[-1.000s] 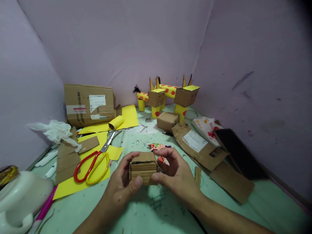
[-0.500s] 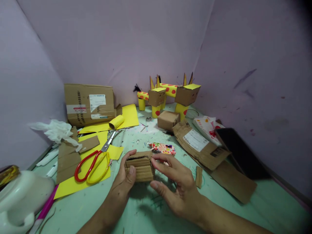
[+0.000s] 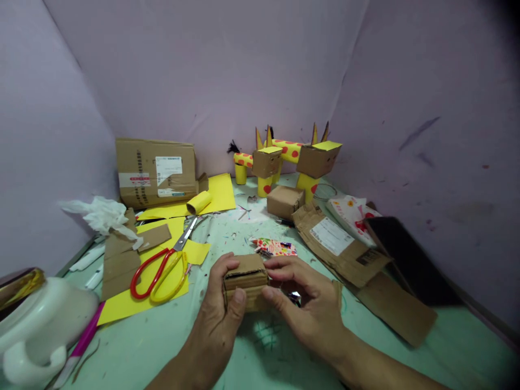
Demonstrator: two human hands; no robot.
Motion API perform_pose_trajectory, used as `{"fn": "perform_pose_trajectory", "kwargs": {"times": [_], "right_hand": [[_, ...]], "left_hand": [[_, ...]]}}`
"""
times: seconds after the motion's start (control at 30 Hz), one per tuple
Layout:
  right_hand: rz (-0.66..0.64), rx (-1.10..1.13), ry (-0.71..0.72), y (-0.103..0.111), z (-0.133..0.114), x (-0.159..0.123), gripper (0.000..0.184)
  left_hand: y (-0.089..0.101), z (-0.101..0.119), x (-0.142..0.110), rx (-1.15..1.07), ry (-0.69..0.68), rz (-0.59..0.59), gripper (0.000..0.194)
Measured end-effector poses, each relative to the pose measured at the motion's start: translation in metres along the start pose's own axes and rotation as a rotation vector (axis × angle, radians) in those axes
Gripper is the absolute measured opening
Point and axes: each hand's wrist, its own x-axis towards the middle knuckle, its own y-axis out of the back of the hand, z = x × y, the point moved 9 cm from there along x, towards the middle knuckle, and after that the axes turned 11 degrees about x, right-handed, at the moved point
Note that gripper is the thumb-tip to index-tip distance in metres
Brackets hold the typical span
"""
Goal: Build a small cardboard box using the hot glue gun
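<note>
A small brown cardboard box (image 3: 247, 276) is held above the green tabletop, its top face and front side showing. My left hand (image 3: 221, 311) grips its left side, with the thumb on the front and the fingers at the top left edge. On the right side, my right hand (image 3: 306, 303) pinches the box's edge between thumb and fingers. Behind the box lies a flower-patterned item (image 3: 276, 247). Part of a shiny object (image 3: 294, 297) shows between the fingers of my right hand; I cannot make out what it is.
Left lie red-and-yellow-handled scissors (image 3: 164, 271) on yellow paper (image 3: 117, 313), near a white mug (image 3: 49, 314). At the back stand two spotted cardboard animals (image 3: 266, 162), another small box (image 3: 284, 201) and a large carton (image 3: 154, 170). Flattened cardboard (image 3: 345, 244) and a dark tablet-like slab (image 3: 410, 260) lie right.
The box has tilted so its top face shows more. My right hand has closed in on its right side. The whole view has shifted slightly.
</note>
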Motion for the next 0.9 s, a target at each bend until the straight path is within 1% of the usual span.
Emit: {"fn": "perform_pose_trajectory", "kwargs": {"times": [0.07,0.13,0.17,0.23,0.27,0.33,0.37,0.43,0.5,0.53,0.6,0.63,0.7,0.77,0.8,0.83,0.9], "right_hand": [[-0.014,0.068,-0.104,0.001,0.012,0.003,0.013],[-0.023,0.194,-0.232,0.004,0.026,0.006,0.022],[-0.026,0.272,-0.315,0.004,0.034,0.007,0.028],[-0.052,0.434,-0.526,0.001,0.050,0.006,0.041],[-0.087,0.505,-0.648,-0.004,0.057,0.002,0.046],[-0.201,0.610,-0.874,-0.018,0.063,-0.011,0.061],[-0.264,0.649,-0.956,-0.025,0.062,-0.018,0.069],[-0.374,0.710,-1.054,-0.038,0.057,-0.031,0.084],[-0.441,0.756,-1.093,-0.046,0.053,-0.039,0.090],[-0.452,0.780,-1.104,-0.049,0.053,-0.042,0.090],[-0.420,0.830,-1.105,-0.052,0.054,-0.042,0.085],[-0.384,0.858,-1.092,-0.052,0.056,-0.040,0.079],[-0.292,0.904,-1.058,-0.049,0.059,-0.033,0.064],[-0.221,0.927,-1.049,-0.047,0.062,-0.029,0.051],[-0.198,0.930,-1.054,-0.047,0.063,-0.029,0.048],[-0.177,0.924,-1.055,-0.046,0.064,-0.028,0.047],[-0.147,0.887,-1.036,-0.045,0.064,-0.028,0.050]], "left_hand": [[-0.001,0.002,0.001,-0.012,-0.002,-0.057,0.041],[0.000,0.001,0.004,-0.040,0.025,-0.138,0.043],[0.001,0.001,0.006,-0.065,0.031,-0.189,0.046],[0.000,0.003,0.007,-0.135,0.005,-0.318,0.058],[-0.002,0.003,0.007,-0.185,-0.007,-0.394,0.067],[-0.002,0.003,0.005,-0.250,-0.040,-0.493,0.083],[-0.002,0.002,0.004,-0.252,-0.050,-0.523,0.090],[-0.004,0.000,0.001,-0.229,-0.061,-0.556,0.101],[-0.009,-0.002,-0.001,-0.239,-0.047,-0.574,0.107],[-0.011,-0.002,-0.001,-0.268,-0.032,-0.568,0.108],[-0.012,-0.003,0.002,-0.343,0.013,-0.513,0.109],[-0.011,-0.004,0.005,-0.380,0.032,-0.462,0.108],[-0.005,-0.006,0.011,-0.428,0.057,-0.340,0.098],[0.000,-0.011,0.014,-0.451,0.098,-0.232,0.078],[0.000,-0.014,0.015,-0.461,0.131,-0.201,0.071],[-0.002,-0.017,0.014,-0.471,0.171,-0.193,0.066],[-0.010,-0.021,0.011,-0.504,0.230,-0.238,0.066]]}}
